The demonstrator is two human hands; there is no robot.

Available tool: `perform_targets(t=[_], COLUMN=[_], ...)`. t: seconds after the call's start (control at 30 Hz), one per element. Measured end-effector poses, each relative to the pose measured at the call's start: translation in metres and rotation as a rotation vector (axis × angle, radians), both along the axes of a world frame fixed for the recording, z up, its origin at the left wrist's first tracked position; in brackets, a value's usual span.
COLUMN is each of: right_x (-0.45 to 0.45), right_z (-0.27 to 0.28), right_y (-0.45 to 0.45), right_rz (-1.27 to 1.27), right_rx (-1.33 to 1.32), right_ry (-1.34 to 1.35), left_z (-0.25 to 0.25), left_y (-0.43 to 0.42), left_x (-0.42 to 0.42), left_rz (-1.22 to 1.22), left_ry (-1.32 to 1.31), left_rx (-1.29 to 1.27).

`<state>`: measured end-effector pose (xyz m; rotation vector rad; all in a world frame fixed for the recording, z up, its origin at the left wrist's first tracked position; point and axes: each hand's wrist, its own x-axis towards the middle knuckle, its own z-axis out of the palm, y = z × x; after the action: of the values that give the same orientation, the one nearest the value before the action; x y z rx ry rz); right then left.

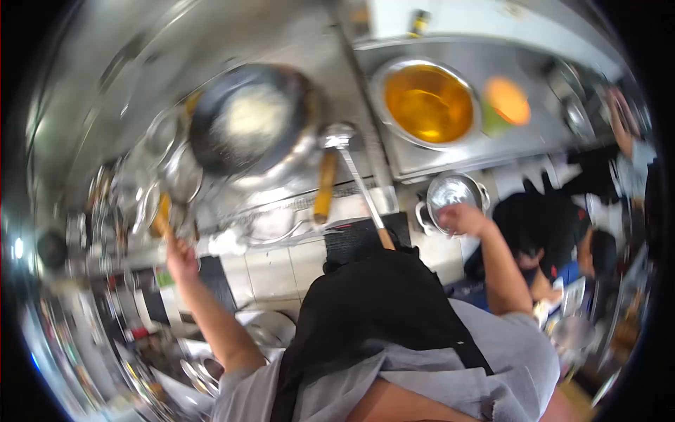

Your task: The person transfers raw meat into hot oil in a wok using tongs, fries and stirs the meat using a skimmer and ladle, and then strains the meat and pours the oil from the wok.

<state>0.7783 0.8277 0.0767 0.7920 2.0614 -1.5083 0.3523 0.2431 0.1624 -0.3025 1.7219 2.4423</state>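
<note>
One yellow handle (164,212) near wok (208,137) is gripped by closed left hand (182,258); right hand (460,219) is seen curled over pot (453,188), any hold cannot be told; ladle (360,181) is laid handle-inward, likely for easy reach

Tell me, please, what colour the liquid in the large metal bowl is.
The liquid is amber-orange, as the head view shows.

Blur leaves the pale contents (256,116) of the round black metal wok (204,133) unidentifiable. The person's blurred right hand (460,219) hides part of the silver two-handled metal pot (450,188); contact cannot be told.
</note>
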Motion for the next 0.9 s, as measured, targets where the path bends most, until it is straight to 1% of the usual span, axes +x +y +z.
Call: perform_targets(t=[0.03,0.07,0.13,0.17,0.2,0.23,0.3,0.37,0.4,0.43,0.5,0.57,0.6,0.63,0.7,0.73,0.77,0.83,0.9], right_x=[-0.030,-0.065,-0.135,-0.172,-0.203,-0.233,-0.286,-0.328,-0.333,-0.330,-0.339,-0.339,-0.342,-0.365,-0.374,-0.387,-0.401,-0.414,-0.416], right_z=[-0.004,0.014,0.033,0.038,0.051,0.051,0.083,0.078,0.083,0.091,0.059,0.059,0.058,0.016,0.055,0.048,0.028,0.018,0.031], right_y=[-0.028,-0.062,-0.140,-0.173,-0.210,-0.247,-0.309,-0.348,-0.368,-0.369,-0.363,-0.311,-0.282,-0.231,-0.215,-0.201,-0.186,-0.197,-0.239], right_rz=[0.108,0.257,0.275,0.342,0.311,0.203,0.054,0.150,0.053,0.032,-0.295,-0.365,-0.368,-0.236,-0.242,-0.225,-0.207,-0.208,-0.334], right_rx=[-0.149,-0.175,-0.461,-0.449,-0.531,-0.674,-0.784,-0.894,-0.868,-0.718,-0.579,-0.457,-0.295,-0.069,0.456,0.591,0.725,0.754,0.342], right_ry=[0.077,0.198,0.355,0.458,0.512,0.506,0.333,0.318,0.366,0.399,0.435,0.467,0.453,0.529,0.399,0.349,0.301,0.320,0.203], left_z=[0.004,0.005,0.009,0.012,0.008,0.005,-0.002,-0.025,-0.036,-0.046,-0.068,-0.087,-0.089,-0.092,-0.107,-0.112,-0.114,-0.114,-0.109], left_y=[0.015,0.025,0.048,0.062,0.068,0.072,0.086,0.101,0.114,0.117,0.076,0.035,0.008,-0.021,-0.070,-0.092,-0.109,-0.133,-0.143], left_x=[0.013,0.024,0.044,0.054,0.061,0.067,0.081,0.084,0.089,0.093,0.100,0.120,0.132,0.144,0.164,0.172,0.175,0.177,0.177], left_rz=[0.080,0.085,0.097,0.110,0.055,-0.002,-0.049,-0.109,-0.009,0.084,-0.382,-0.478,-0.514,-0.548,-0.495,-0.484,-0.472,-0.421,-0.378], left_ry=[-0.017,-0.040,-0.070,-0.079,-0.029,0.022,0.110,0.154,0.112,0.063,-0.168,-0.210,-0.251,-0.295,-0.338,-0.355,-0.370,-0.382,-0.406], left_rx=[-0.032,-0.049,-0.065,-0.067,-0.067,-0.069,-0.173,-0.194,-0.153,-0.115,0.039,-0.187,-0.184,-0.183,-0.243,-0.247,-0.250,-0.245,-0.247])
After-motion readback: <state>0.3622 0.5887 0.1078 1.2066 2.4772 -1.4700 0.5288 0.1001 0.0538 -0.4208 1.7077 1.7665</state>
